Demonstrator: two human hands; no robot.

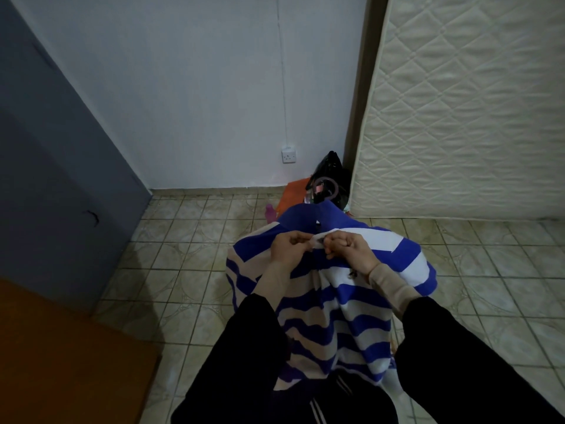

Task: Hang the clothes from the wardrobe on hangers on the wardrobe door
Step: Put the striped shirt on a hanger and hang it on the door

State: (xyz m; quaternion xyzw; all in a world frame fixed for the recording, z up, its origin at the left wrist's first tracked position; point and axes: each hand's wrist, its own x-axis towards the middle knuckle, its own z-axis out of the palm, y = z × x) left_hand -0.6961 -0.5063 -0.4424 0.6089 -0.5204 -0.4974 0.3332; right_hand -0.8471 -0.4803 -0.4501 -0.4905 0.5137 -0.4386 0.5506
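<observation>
both hands pinch soft blue-white striped knit shirt placket.

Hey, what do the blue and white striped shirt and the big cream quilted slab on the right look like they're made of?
The blue and white striped shirt looks like soft matte knit fabric, likely cotton: it drapes and wrinkles. The cream quilted slab looks like a mattress with slightly shiny stitched padded fabric, puffed in diamonds.
</observation>
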